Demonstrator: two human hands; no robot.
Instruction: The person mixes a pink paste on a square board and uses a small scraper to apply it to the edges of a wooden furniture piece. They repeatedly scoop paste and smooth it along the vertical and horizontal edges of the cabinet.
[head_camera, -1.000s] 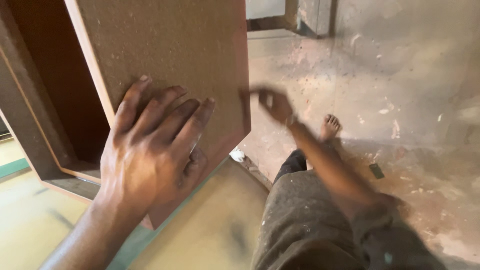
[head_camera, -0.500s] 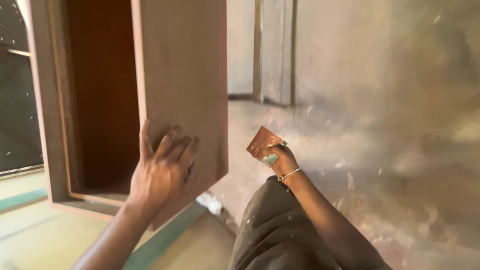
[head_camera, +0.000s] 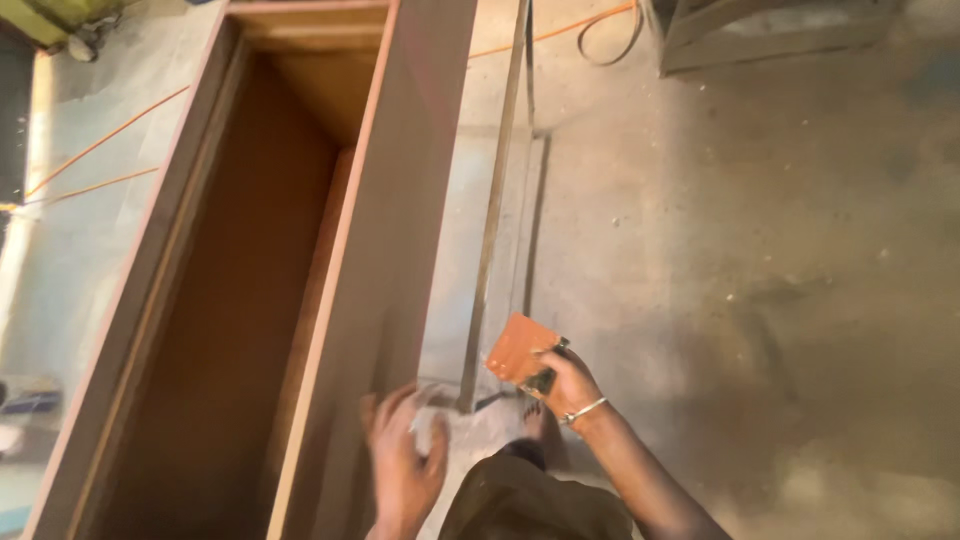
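On dusty concrete floor (head_camera: 780, 250): right hand (head_camera: 565, 380) grip holds sandpaper (head_camera: 518, 350); left hand (head_camera: 400, 465) blurred, grip unclear.

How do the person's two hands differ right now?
The right hand pinches a small orange-brown sheet and looks fairly sharp; the left hand holds nothing I can make out and is blurred. The right hand is out over the concrete floor, apart from the cabinet; the left is beside the cabinet's outer wall, though contact is unclear. The right wrist wears a bangle; the left shows none. Both are bare.
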